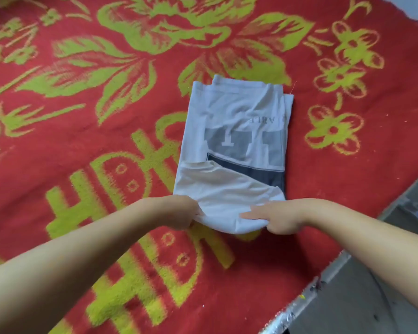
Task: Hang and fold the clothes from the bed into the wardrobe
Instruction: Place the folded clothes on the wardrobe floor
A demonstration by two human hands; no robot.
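Head view: both hands' fingers [247, 215] pinch the folded shirt [237, 145] on the red blanket [82, 141].

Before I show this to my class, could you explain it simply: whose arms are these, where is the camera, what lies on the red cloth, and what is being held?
There is no machine here. The picture comes from a camera worn on a person's head, looking down at their own bare arms. A red blanket with yellow-green flowers covers the bed. On it lies a white T-shirt with a grey print, already folded into a narrow strip. The left hand and the right hand each pinch the near end of the shirt, lifted slightly off the blanket. At the right edge, some floor shows beside the bed.
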